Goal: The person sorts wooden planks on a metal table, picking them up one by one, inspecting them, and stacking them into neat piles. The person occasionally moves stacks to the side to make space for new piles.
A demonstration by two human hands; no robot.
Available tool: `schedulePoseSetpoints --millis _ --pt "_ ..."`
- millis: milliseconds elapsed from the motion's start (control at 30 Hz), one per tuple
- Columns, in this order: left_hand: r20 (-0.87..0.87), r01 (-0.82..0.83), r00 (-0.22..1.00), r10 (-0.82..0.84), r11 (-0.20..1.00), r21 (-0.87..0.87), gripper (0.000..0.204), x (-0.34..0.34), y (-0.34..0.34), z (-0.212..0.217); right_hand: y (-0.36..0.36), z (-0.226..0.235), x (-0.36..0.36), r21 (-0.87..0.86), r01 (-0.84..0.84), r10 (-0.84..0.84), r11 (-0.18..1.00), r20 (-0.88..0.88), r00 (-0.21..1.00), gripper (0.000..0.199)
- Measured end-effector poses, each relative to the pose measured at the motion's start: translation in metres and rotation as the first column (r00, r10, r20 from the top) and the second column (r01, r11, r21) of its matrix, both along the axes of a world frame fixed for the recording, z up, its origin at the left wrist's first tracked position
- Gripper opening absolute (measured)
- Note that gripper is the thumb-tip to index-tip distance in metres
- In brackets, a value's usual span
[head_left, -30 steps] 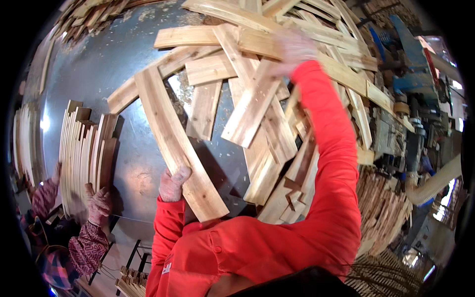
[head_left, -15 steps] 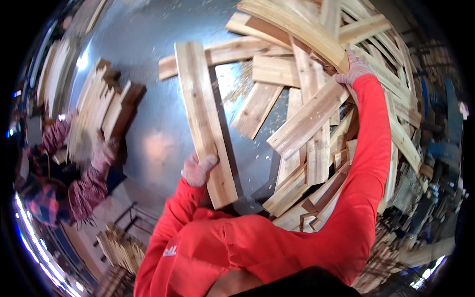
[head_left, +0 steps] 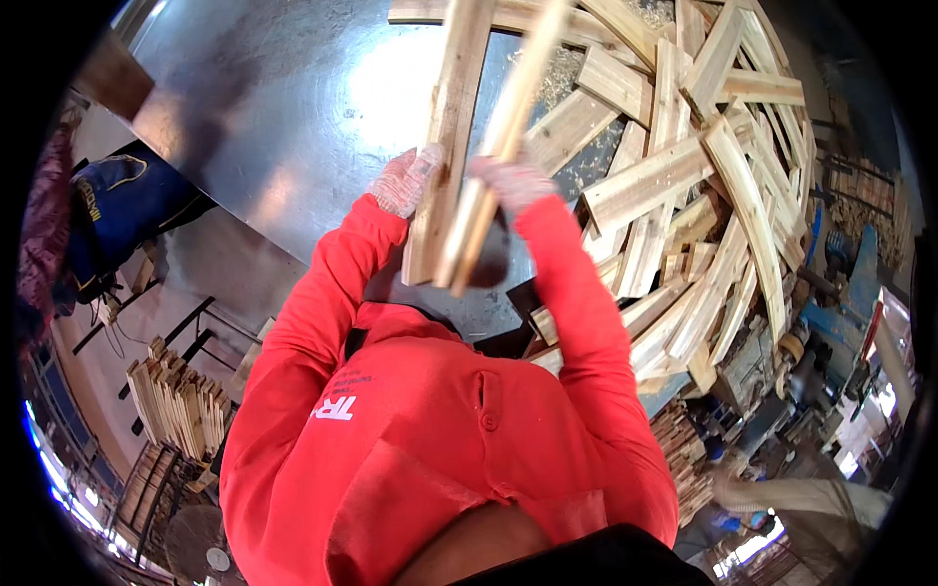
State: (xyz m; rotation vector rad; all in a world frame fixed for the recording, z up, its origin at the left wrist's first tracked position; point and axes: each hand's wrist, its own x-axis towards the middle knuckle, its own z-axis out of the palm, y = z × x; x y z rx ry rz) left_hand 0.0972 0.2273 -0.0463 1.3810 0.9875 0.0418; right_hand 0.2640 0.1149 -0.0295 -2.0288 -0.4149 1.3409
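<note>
Over the metal table [head_left: 293, 107] the left hand [head_left: 403, 183] is wrapped around the wide board [head_left: 445, 146], gloved fingers closed on its edge. Right next to it, the right hand [head_left: 513, 181] grips the thinner board [head_left: 493, 156], and the two pieces sit side by side, touching. To the right of the table's bare patch is the big pile of boards [head_left: 684, 195]. I'd say square the lower ends flush and keep both grips firm, since long boards like to twist.
</note>
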Motion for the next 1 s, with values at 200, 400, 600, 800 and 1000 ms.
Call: schedulePoseSetpoints --millis 200,400,600,800,1000 --pt "0.210 -0.084 0.974 0.086 0.996 -0.019 0.034 -0.066 0.026 -0.088 0.021 -0.034 -0.043 0.268 0.207 -0.112 0.941 -0.331 0.937 0.088" --pt "0.392 0.013 0.916 0.083 0.971 -0.237 0.041 -0.050 -0.017 -0.066 0.025 0.020 -0.049 -0.232 -0.543 0.590 0.807 0.318 0.742 0.072" --pt "0.409 -0.126 0.862 0.299 0.908 -0.399 0.050 -0.065 -0.014 -0.011 -0.044 0.059 0.206 -0.106 -0.271 0.178 0.957 0.951 0.254 0.079" --pt "0.149 -0.253 0.957 0.249 0.967 0.011 0.055 -0.145 0.050 0.015 -0.123 0.064 0.325 -0.748 -0.045 0.681 0.662 0.575 0.453 0.123" --pt "-0.744 0.254 0.627 0.230 0.843 0.474 0.072 -0.122 0.062 0.016 -0.058 0.106 0.202 -0.719 -0.048 0.659 0.694 0.607 0.444 0.124"
